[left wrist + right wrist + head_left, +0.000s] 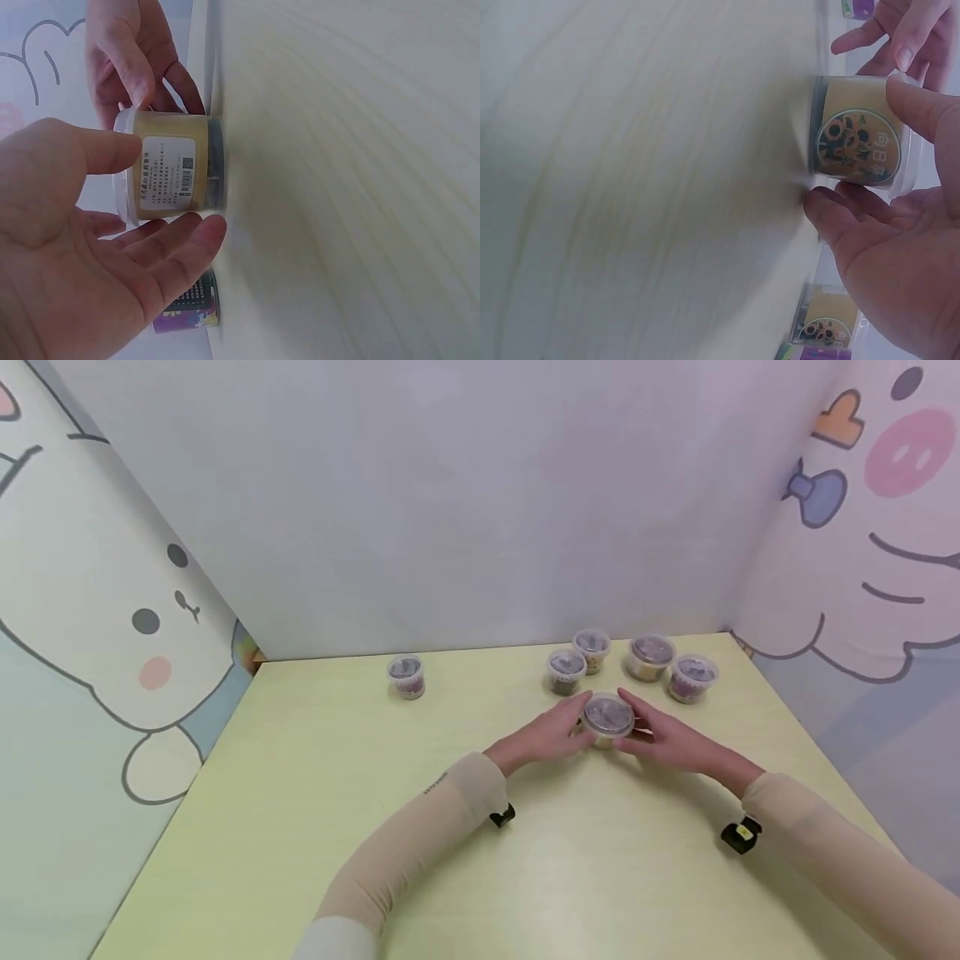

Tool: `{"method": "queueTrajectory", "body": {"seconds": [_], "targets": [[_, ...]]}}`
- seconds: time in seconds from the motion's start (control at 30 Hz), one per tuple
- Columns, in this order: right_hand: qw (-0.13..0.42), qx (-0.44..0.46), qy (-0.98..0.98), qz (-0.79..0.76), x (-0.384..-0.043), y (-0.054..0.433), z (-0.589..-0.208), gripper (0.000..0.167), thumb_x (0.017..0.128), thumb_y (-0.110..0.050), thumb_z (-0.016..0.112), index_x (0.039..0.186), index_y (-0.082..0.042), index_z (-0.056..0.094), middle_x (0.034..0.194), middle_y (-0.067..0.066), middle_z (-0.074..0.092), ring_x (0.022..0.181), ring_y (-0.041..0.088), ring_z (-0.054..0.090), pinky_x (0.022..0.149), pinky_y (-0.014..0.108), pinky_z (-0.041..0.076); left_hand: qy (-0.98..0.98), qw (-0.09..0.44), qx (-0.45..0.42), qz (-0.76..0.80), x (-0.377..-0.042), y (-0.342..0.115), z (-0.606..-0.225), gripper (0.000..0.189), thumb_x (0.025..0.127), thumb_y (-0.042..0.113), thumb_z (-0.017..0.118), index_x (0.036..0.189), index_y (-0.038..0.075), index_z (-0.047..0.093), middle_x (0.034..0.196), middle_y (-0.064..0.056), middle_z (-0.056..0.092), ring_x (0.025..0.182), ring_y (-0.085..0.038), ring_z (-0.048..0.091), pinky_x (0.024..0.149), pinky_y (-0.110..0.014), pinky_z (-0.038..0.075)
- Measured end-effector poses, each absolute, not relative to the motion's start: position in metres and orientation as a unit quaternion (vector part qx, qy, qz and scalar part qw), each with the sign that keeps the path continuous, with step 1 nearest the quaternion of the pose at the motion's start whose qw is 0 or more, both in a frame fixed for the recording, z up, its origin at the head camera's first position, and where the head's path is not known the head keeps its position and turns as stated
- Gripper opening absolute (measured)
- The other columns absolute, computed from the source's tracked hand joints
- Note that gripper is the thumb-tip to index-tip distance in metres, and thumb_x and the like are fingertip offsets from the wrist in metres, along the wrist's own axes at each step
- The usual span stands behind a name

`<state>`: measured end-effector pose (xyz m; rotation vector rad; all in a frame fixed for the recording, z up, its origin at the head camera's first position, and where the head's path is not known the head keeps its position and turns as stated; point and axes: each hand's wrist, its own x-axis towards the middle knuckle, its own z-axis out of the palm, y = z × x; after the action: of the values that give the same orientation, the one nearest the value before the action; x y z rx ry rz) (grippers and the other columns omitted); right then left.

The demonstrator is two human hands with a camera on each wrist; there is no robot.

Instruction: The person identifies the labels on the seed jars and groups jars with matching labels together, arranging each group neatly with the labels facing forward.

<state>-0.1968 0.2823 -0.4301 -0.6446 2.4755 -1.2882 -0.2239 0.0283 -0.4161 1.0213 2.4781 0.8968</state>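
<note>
A round lidded plastic tub [609, 717] with a pale yellow band stands on the table between my two hands. My left hand [551, 732] holds its left side, thumb at the front near the lid and fingers around the side. My right hand [667, 739] holds the right side in the same way. The left wrist view shows a white barcode sticker [166, 174] on the tub. A round green-edged label [859, 146] with a dark picture faces the right wrist camera. The far side of the tub is hidden.
Behind the hands stand a small tub with dark contents [566, 672], another small tub [592, 650], a wider yellow-banded tub [650, 657] and a purple tub [692, 678]. Farther left is one more purple tub [407, 677]. A pale wall [420, 527] rises behind the yellow table [315, 760].
</note>
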Motion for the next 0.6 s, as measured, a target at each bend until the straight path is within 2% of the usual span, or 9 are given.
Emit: {"method": "queueTrajectory", "body": {"seconds": [0.4,0.6], "targets": [[0.14,-0.213,0.864,-0.435,-0.1951,0.2799,-0.4283,0.091,0.099,-0.028,0.07,0.161,0.002,0.011,0.155,0.031,0.033,0.138,0.045,0.042,0.11,0.053,0.037,0.863,0.14,0.361,0.324,-0.2229,0.026,-0.4206,0.073,0.105,0.027,0.057,0.16,-0.001,0.018,0.163,-0.018,0.027,0.149,-0.024,0.029,0.12,-0.031,0.024],[0.143,-0.208,0.87,-0.422,-0.1981,0.2791,-0.4251,0.09,0.097,-0.03,0.072,0.16,0.003,0.016,0.148,0.03,0.044,0.132,0.042,0.051,0.107,0.052,0.043,0.863,0.136,0.366,0.321,-0.2223,0.024,-0.419,0.072,0.105,0.027,0.057,0.159,-0.002,0.02,0.163,-0.018,0.029,0.149,-0.024,0.03,0.12,-0.031,0.024]]}}
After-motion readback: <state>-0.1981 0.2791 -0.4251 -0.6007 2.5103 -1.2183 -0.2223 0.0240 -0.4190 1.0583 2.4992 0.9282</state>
